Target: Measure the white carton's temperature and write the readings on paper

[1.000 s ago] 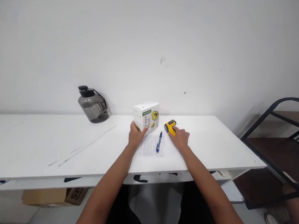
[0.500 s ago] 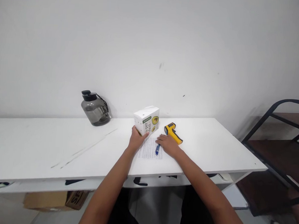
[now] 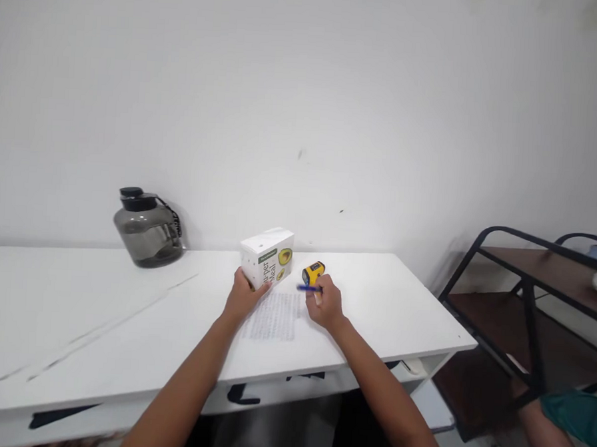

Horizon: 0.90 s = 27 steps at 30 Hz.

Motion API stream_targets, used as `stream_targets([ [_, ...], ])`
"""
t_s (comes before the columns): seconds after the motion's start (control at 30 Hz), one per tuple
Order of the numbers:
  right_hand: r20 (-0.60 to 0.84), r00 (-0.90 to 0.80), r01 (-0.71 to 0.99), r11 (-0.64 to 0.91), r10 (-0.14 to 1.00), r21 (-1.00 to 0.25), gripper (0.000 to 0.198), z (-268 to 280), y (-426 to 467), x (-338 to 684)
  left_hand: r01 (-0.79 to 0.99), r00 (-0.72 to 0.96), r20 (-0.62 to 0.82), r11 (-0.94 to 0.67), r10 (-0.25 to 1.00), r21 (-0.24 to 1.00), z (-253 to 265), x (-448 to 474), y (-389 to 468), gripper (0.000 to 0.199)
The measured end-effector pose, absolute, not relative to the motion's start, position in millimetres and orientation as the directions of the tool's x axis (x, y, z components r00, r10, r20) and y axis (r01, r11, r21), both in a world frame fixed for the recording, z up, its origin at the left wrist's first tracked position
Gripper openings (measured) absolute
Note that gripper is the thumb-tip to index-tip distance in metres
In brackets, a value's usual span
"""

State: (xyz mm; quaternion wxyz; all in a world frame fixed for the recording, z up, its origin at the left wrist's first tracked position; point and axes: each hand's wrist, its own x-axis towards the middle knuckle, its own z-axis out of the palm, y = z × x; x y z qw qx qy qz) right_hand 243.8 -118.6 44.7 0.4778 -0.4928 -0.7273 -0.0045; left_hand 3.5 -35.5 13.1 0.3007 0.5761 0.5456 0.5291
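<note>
My left hand [image 3: 245, 295] is wrapped round the lower left of a white box [image 3: 256, 260] printed with avocados, which sits tilted on the desk. In my right hand [image 3: 327, 303] is a blue pen [image 3: 307, 288], held clear of the paper and pointing left, a little smeared by motion. A sheet of paper [image 3: 273, 319] with rows of handwriting lies flat between my hands. Just behind my right hand lies a yellow and black infrared thermometer [image 3: 312, 272], its handle partly hidden by my fingers.
A grey see-through water jug [image 3: 148, 232] with a black lid stands at the back left of the white desk [image 3: 98, 306], by the wall. A dark metal-framed shelf [image 3: 528, 315] is at the right. Part of another person in green cloth [image 3: 576, 418] shows low right.
My right hand has picked the blue pen up off the paper and turned it sideways. My left hand still grips the box. The view has swung to the right.
</note>
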Motion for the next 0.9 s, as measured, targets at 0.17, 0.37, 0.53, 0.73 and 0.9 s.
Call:
stream_targets([
  [0.17,0.636,-0.185,0.602,0.598,0.749,-0.529,0.041,43.6,-138.9,248.4,0.305,-0.095,0.269,-0.229,0.959,0.925,17.7,4.8,-42.0,0.083],
  [0.37,0.444,0.046,0.330,0.406,0.895,-0.852,0.068,23.9,-147.6,240.7,0.395,-0.075,0.243,-0.195,0.967,0.898,29.9,9.6,-53.5,0.078],
  [0.53,0.190,0.084,0.350,0.150,0.978,-0.925,0.058,25.2,-143.8,239.3,0.395,-0.075,0.243,-0.194,0.967,0.898,33.1,10.6,-55.1,0.078],
  [0.73,0.161,0.060,0.369,0.128,0.985,-0.921,0.042,31.2,-144.2,240.2,0.373,-0.069,0.264,-0.220,0.962,0.901,29.9,10.9,-51.9,0.077],
  [0.9,0.150,0.046,0.398,0.119,0.988,-0.909,0.044,29.8,-143.4,240.4,0.403,-0.074,0.255,-0.205,0.964,0.892,31.6,11.5,-52.7,0.076],
])
